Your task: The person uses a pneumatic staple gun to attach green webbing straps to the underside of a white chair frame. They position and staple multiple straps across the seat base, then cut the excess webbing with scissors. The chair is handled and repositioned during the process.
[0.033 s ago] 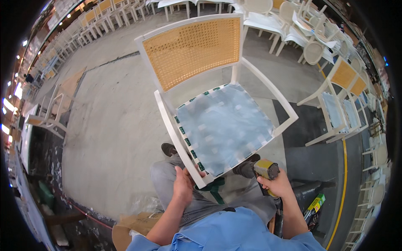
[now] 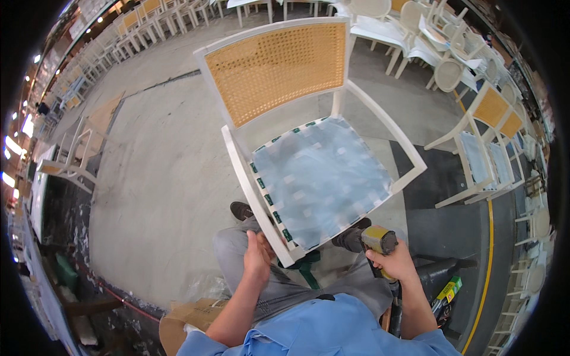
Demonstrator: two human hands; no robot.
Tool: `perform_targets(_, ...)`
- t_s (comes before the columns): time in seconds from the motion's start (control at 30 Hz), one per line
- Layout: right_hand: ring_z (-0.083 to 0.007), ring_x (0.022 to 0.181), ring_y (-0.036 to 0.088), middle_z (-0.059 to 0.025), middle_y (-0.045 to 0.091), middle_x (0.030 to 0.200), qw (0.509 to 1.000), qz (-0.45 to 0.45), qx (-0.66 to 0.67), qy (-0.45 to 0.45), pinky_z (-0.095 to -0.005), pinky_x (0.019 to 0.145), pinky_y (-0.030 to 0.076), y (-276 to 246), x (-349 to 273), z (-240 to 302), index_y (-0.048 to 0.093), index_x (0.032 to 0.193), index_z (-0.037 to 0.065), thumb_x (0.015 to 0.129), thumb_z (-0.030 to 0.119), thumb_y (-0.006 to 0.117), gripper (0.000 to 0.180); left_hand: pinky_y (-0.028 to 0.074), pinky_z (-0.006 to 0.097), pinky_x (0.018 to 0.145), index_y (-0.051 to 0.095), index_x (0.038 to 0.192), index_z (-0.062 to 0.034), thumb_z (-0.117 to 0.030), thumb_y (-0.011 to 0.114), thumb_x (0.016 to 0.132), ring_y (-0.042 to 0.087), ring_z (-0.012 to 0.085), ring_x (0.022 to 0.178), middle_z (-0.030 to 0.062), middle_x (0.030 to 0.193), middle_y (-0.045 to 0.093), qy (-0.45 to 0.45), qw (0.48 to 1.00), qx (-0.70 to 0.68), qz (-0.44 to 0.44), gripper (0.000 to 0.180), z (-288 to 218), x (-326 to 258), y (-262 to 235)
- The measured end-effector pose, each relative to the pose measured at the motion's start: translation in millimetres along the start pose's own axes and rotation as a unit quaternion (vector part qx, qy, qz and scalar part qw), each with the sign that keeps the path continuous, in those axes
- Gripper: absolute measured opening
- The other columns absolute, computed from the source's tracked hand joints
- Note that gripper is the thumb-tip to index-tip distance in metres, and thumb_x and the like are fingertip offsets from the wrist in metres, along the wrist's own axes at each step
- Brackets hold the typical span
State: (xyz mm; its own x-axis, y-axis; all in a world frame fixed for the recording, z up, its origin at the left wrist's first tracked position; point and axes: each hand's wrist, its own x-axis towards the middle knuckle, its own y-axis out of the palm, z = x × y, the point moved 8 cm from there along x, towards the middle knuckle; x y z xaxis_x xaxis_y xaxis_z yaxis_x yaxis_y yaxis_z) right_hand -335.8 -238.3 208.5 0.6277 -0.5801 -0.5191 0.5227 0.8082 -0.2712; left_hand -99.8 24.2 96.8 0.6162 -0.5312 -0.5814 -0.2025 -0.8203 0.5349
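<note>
A cream armchair [image 2: 237, 155] with a woven cane back [image 2: 276, 68] stands before me. Pale blue fabric [image 2: 317, 178] covers its seat, with green and white webbing showing along the edges. My left hand [image 2: 257, 258] is beside the chair's near left corner, its fingers curled and partly hidden; whether something is in them does not show. In my right hand [image 2: 395, 261] is a yellow-and-black pneumatic staple gun [image 2: 378, 238], held upright at the right of the seat's front edge. A dark green strap [image 2: 307, 274] hangs below the seat front, above my lap.
Two similar chairs [image 2: 484, 157] stand at the right by a yellow floor line [image 2: 488, 255]. More chairs [image 2: 148, 26] line the back. A bare chair frame [image 2: 74, 160] is at the left. Brown cardboard [image 2: 184, 320] and a green-yellow box [image 2: 449, 289] are near me.
My left hand has drawn back from the chair's near left corner, its fingers no longer reaching behind the frame. The view has shifted slightly. My right hand keeps the staple gun.
</note>
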Motion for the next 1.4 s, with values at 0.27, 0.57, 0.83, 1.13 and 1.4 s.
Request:
perform_targets(0.27,-0.0142,0.09,0.071,-0.0074,0.076,0.112,0.997,0.075,-0.033,-0.007,-0.0304,0.081,0.057,52.1,43.2,21.3,0.058,0.154,0.007,0.087,0.005,0.088,0.073,0.056,0.039,0.095,0.055,0.143,0.005,-0.034,0.074,0.103,0.069,0.0253,0.112,0.0163,0.126,0.071,0.173,0.892,0.372,-0.191,0.059,-84.0,202.3,-68.9)
perform_targets(0.57,-0.0183,0.12,0.068,-0.0107,0.074,0.131,0.998,0.048,-0.004,0.029,-0.0341,0.1,0.056,35.6,47.8,14.1,0.058,0.154,0.007,0.086,0.009,0.091,0.076,0.061,0.039,0.082,0.05,0.154,-0.0037,-0.02,0.066,0.107,0.074,0.0252,0.104,0.0154,0.125,0.072,0.158,0.94,0.289,-0.089,0.052,-60.1,280.4,-59.1)
perform_targets(0.83,-0.0157,0.118,0.068,-0.0088,0.075,0.131,0.988,0.113,-0.089,-0.062,-0.0335,0.102,0.055,30.6,97.1,76.7,0.06,0.152,0.007,0.083,0.014,0.094,0.077,0.06,0.035,0.072,0.052,0.156,-0.0109,-0.03,0.059,0.111,0.07,0.0201,0.087,0.0075,0.117,0.072,0.12,0.963,0.235,-0.058,0.049,-62.0,271.9,-81.6)
perform_targets(1.13,-0.0253,0.118,0.073,-0.0147,0.076,0.129,0.903,0.232,-0.284,-0.224,-0.0375,0.106,0.053,97.3,176.5,204.6,0.062,0.15,0.013,0.083,0.021,0.094,0.075,0.06,0.04,0.083,0.057,0.148,-0.0008,-0.045,0.071,0.104,0.071,0.0226,0.103,0.0153,0.128,0.071,0.127,0.918,0.342,-0.156,0.064,-99.5,290.0,-51.2)
perform_targets(1.4,-0.0328,0.104,0.074,-0.0166,0.078,0.118,0.854,0.305,-0.361,-0.215,-0.0405,0.096,0.057,220.4,301.2,237.5,0.07,0.133,0.009,0.079,0.029,0.093,0.062,0.056,0.037,0.096,0.06,0.147,-0.0014,-0.027,0.066,0.109,0.07,0.0214,0.114,0.0128,0.127,0.073,0.097,0.98,0.152,-0.085,0.046,-89.8,327.9,-68.1)
